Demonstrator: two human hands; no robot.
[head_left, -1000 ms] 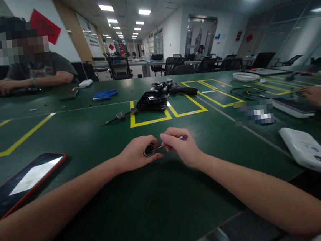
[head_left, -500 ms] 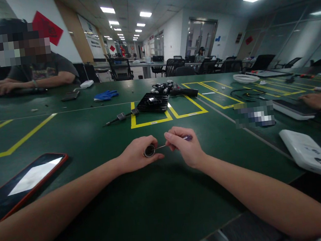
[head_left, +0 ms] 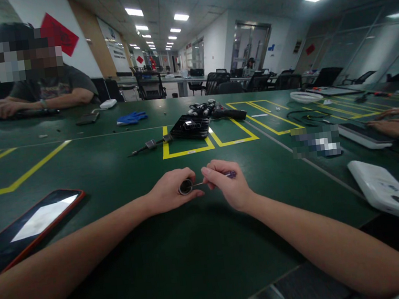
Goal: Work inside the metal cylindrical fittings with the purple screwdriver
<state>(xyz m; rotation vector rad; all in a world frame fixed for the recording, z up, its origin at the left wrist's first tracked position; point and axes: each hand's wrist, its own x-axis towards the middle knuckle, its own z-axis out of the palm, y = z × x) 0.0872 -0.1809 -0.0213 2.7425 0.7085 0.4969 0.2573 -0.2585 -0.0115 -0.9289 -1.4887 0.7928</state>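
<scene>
My left hand (head_left: 172, 189) is closed around a small round hollow part (head_left: 185, 186) with a pale rim and dark inside, its opening turned toward me. In my right hand (head_left: 227, 183) I grip a screwdriver (head_left: 231, 174) by its purple handle. The thin metal shaft points left, and its tip reaches the mouth of the round part; how deep it goes I cannot tell. Both hands are just above the green table (head_left: 183, 261). Beyond them lies a black ribbed part (head_left: 190, 127) within yellow tape, a cable with a grey block (head_left: 151, 144) to its left.
A phone (head_left: 38, 225) lies left, a white device (head_left: 387, 190) right. Farther back are a blue glove (head_left: 131, 118), a black tube-shaped part (head_left: 229, 113) and a white basket (head_left: 306, 97). One person sits across the table; another person's hands (head_left: 394, 122) are at the right edge.
My right hand has shifted slightly left, bringing the screwdriver farther toward the round part. My left hand stays in place. At the right edge, another person's second hand has come into view.
</scene>
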